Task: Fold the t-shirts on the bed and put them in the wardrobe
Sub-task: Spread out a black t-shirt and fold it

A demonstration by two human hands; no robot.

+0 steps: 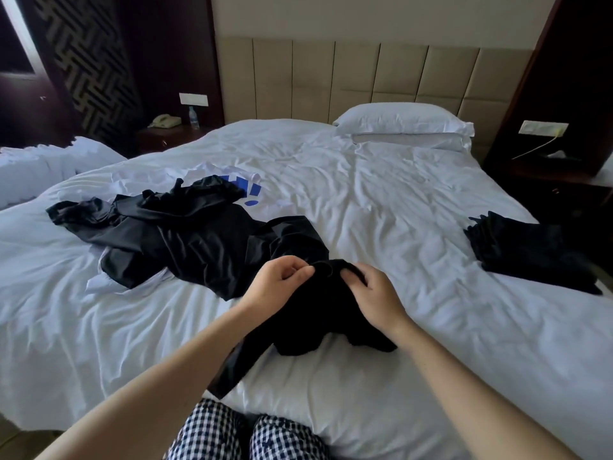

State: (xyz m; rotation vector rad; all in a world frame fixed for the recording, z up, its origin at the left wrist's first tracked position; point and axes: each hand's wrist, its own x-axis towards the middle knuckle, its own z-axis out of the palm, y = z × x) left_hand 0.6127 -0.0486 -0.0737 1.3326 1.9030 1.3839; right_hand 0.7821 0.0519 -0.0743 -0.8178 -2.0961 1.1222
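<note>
A black t-shirt (318, 320) lies bunched on the white bed (381, 194) right in front of me. My left hand (282, 283) pinches its collar edge from the left, and my right hand (374, 295) grips the same edge from the right. A heap of crumpled black shirts (179, 234) sprawls to the left, partly over a white t-shirt with a blue print (245, 187). A folded black garment (527, 250) sits at the bed's right side.
A white pillow (404, 122) leans by the padded headboard (348, 78). A nightstand with a phone (165, 121) and a bottle (193, 117) stands at the back left. Another dark nightstand (557, 180) is at the right. My checked trousers (245, 436) touch the bed's near edge.
</note>
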